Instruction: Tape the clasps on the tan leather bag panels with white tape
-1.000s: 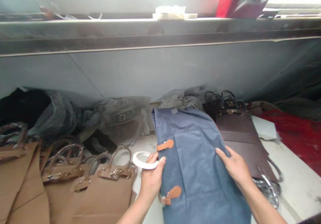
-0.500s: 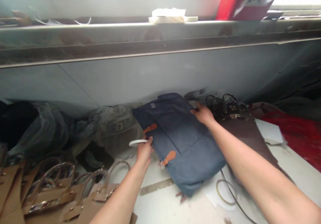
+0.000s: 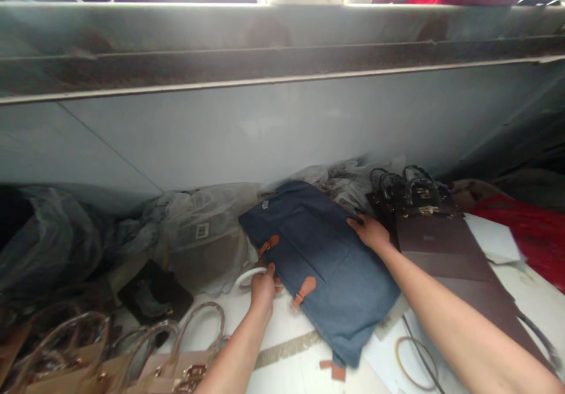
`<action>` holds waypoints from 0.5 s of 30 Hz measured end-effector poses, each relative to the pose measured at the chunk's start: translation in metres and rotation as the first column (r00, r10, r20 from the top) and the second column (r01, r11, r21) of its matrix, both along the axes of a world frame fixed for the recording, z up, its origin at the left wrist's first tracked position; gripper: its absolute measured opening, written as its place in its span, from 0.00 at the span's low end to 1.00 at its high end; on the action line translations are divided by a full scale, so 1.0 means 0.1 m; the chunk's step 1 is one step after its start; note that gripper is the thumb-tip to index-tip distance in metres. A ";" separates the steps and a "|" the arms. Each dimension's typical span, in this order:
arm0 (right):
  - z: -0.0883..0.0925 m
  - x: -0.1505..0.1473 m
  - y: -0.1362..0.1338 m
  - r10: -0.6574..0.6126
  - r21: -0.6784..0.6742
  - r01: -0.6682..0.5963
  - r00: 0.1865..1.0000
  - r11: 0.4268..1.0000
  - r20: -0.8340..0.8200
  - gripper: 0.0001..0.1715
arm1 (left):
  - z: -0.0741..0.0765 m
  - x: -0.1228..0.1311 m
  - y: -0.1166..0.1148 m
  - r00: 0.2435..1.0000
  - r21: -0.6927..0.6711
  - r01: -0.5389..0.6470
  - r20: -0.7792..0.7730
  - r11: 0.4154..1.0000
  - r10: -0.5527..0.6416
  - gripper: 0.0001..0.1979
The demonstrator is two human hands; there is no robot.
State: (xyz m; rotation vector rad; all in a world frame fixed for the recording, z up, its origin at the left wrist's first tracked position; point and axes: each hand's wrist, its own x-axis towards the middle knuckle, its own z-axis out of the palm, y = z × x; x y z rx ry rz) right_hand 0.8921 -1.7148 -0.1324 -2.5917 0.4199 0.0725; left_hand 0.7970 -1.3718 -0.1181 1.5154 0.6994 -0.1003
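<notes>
A blue fabric bag (image 3: pixel 329 264) with orange leather tabs lies flat at the far side of the white table (image 3: pixel 300 376), tilted to the left. My left hand (image 3: pixel 263 288) grips its left edge and also holds a white ring of tape (image 3: pixel 245 277). My right hand (image 3: pixel 372 232) rests on the bag's right edge, fingers curled over it. Both arms are stretched forward.
Dark brown bags (image 3: pixel 435 238) with wrapped handles lie right of the blue bag. Tan bags (image 3: pixel 145 364) with clear-wrapped handles fill the near left. Plastic-wrapped items (image 3: pixel 194 229) line the grey wall. Red cloth (image 3: pixel 529 235) is at the far right. A loose ring (image 3: pixel 412 361) lies near my right arm.
The blue bag went from close in front of me to the far side of the table. Both arms stretched forward with it, then settled it slightly lower.
</notes>
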 end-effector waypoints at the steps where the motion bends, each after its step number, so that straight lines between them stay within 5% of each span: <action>1: 0.01 0.00 -0.02 0.001 0.038 -0.002 1.000 0.999 0.021 0.30 | 0.07 -0.01 -0.04 1.000 0.012 0.005 0.024 1.000 -0.005 0.15; 5: 0.14 -0.17 -0.11 -0.022 0.227 -0.007 0.992 0.974 0.125 0.32 | 0.55 -0.07 -0.13 0.975 0.054 0.081 0.204 0.995 -0.090 0.15; 9: 0.28 -0.47 0.15 -0.082 0.405 0.008 0.983 0.914 0.165 0.31 | 0.95 0.02 0.21 0.939 0.172 0.036 0.331 0.984 -0.092 0.20; 11: 0.24 -0.56 0.48 -0.012 0.450 -0.059 0.988 0.891 0.152 0.28 | 0.97 0.14 0.54 0.944 0.274 -0.052 0.327 0.960 -0.042 0.23; 13: 0.14 -0.58 0.86 0.096 0.416 -0.130 0.990 0.900 0.102 0.25 | 0.90 0.26 0.89 0.965 0.559 -0.061 0.244 0.827 -0.094 0.20; 15: 0.02 -0.58 1.19 0.125 0.344 -0.144 0.989 0.928 0.078 0.23 | 0.77 0.34 1.17 0.977 0.656 -0.013 0.169 0.755 -0.130 0.15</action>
